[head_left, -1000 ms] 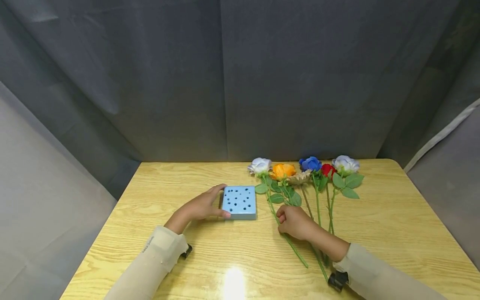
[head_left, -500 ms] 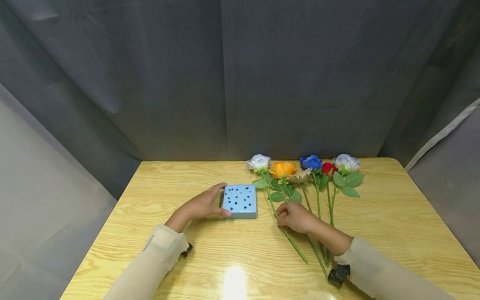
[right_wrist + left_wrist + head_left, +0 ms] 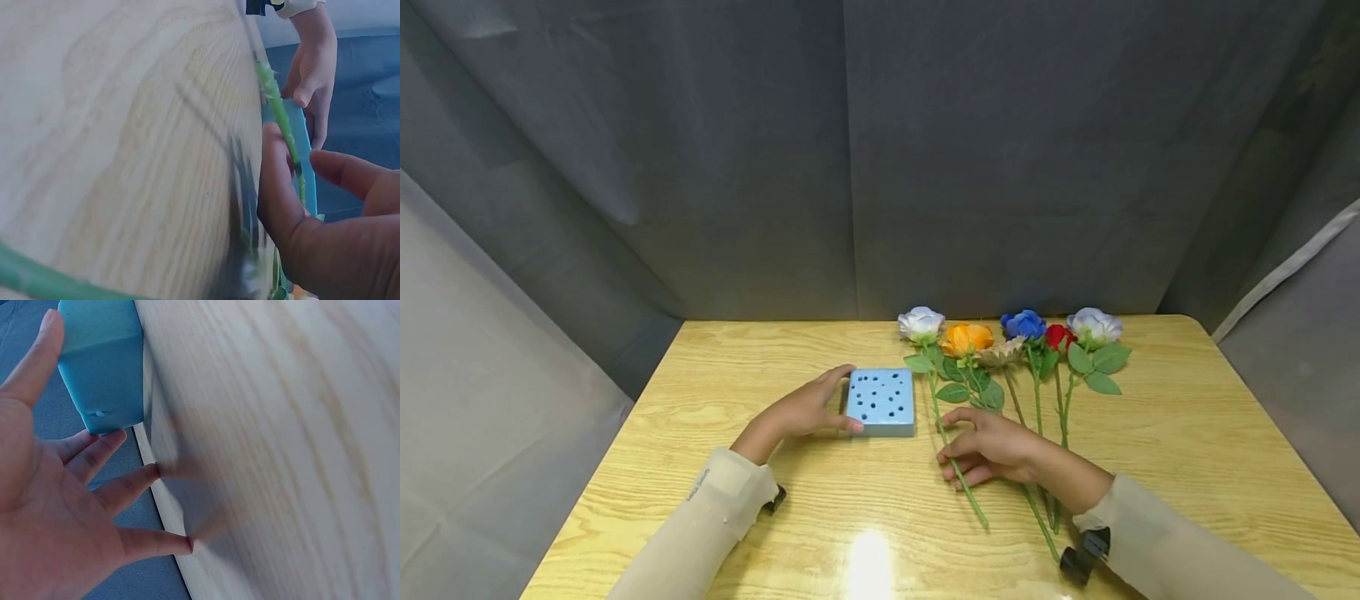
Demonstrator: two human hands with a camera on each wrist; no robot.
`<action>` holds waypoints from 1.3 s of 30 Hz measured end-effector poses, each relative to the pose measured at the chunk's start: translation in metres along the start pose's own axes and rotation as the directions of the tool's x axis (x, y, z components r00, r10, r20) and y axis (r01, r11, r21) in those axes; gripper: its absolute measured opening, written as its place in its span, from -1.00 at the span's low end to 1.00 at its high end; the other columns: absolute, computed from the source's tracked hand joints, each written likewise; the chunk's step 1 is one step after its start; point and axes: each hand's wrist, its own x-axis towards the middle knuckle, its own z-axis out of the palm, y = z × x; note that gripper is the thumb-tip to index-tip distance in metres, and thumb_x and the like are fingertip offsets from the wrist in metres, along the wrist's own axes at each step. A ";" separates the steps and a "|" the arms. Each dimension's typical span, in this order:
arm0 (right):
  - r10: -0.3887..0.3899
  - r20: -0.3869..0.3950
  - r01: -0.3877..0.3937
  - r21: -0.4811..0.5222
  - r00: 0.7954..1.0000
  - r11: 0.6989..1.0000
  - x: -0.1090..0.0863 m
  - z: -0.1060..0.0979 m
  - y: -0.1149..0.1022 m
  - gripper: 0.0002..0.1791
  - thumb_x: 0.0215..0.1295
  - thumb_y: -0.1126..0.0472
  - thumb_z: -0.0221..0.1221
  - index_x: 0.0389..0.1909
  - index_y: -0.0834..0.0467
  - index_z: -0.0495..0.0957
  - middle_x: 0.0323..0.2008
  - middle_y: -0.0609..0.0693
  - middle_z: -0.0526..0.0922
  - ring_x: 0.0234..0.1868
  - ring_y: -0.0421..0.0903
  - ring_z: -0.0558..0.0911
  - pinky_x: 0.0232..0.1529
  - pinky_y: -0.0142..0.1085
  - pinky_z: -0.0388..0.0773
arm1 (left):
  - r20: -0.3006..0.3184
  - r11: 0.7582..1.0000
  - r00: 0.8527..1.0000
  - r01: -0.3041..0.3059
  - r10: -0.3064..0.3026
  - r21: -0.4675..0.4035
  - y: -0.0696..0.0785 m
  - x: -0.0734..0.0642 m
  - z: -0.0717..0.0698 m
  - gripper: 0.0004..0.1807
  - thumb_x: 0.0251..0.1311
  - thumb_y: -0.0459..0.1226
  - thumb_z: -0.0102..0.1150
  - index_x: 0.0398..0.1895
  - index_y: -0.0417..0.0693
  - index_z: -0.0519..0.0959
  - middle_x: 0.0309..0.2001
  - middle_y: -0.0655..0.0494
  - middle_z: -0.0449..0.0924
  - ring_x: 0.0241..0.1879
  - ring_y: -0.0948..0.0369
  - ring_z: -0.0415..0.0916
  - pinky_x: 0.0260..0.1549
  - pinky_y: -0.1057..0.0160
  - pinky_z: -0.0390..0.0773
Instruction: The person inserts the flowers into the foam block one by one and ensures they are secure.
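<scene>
My left hand [image 3: 805, 411] holds the left side of a light blue foam block [image 3: 880, 400] pierced with several holes, thumb at its near edge and forefinger at its far corner. In the left wrist view, other fingers of the left hand [image 3: 75, 500] spread down to the table. My right hand [image 3: 992, 450] has thumb and fingers around the green stem of a pale lilac-white artificial rose [image 3: 921, 325]. In the right wrist view, the stem [image 3: 284, 119] runs between the parted thumb and fingers, its cut end pointing up and casting a shadow on the wood.
Right of that rose lie an orange flower [image 3: 967, 340], a beige flower [image 3: 1002, 353], a blue flower [image 3: 1024, 325], a red rose [image 3: 1059, 337] and another pale rose [image 3: 1095, 327]. The wooden table [image 3: 760, 350] ends at a grey curtain [image 3: 760, 208].
My right hand has loosened from a tight pinch, its fingers now spreading under the stem. The stem's lower end has swung left. The left hand and block have stayed in place.
</scene>
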 end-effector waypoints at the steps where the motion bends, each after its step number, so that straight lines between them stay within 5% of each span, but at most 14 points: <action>1: 0.003 0.010 -0.004 0.011 1.000 1.000 -0.001 0.000 0.001 -0.31 0.49 0.36 0.14 0.50 0.30 0.03 0.00 0.35 0.68 -0.24 0.08 0.78 -0.15 0.02 0.75 | 0.001 1.000 1.000 0.001 -0.001 0.002 0.000 0.000 0.000 0.25 0.06 0.17 0.51 0.69 0.05 -0.05 0.64 -0.10 -0.01 0.59 -0.14 0.01 0.45 -0.25 0.17; 8: -0.005 0.081 0.000 0.060 0.997 0.998 -0.003 -0.001 0.005 -0.18 0.46 0.43 0.17 0.59 0.25 -0.06 0.02 0.33 0.68 -0.19 0.09 0.79 -0.11 0.00 0.74 | 0.004 1.000 1.000 0.001 -0.001 0.008 -0.001 0.001 0.000 0.26 0.05 0.18 0.51 0.69 0.06 -0.05 0.65 -0.09 -0.02 0.59 -0.14 0.02 0.46 -0.24 0.17; 15: -0.025 0.120 0.013 0.095 0.993 0.995 -0.002 0.000 0.007 -0.36 0.50 0.43 0.11 0.51 0.41 0.13 0.00 0.25 0.69 -0.20 0.01 0.79 -0.12 -0.11 0.75 | 0.005 1.000 1.000 0.006 -0.006 0.021 -0.001 0.001 0.000 0.26 0.05 0.18 0.52 0.69 0.07 -0.05 0.65 -0.08 -0.02 0.59 -0.13 0.02 0.46 -0.23 0.17; 39: -0.093 0.092 0.080 0.136 0.991 0.988 -0.002 0.003 0.011 -0.54 0.50 0.41 0.14 0.30 0.50 0.30 -0.08 0.24 0.73 -0.20 0.02 0.81 -0.09 -0.05 0.74 | 0.001 1.000 1.000 -0.006 0.006 -0.002 0.000 0.000 0.000 0.26 0.05 0.18 0.51 0.68 0.02 -0.04 0.64 -0.10 0.01 0.58 -0.15 0.04 0.45 -0.25 0.18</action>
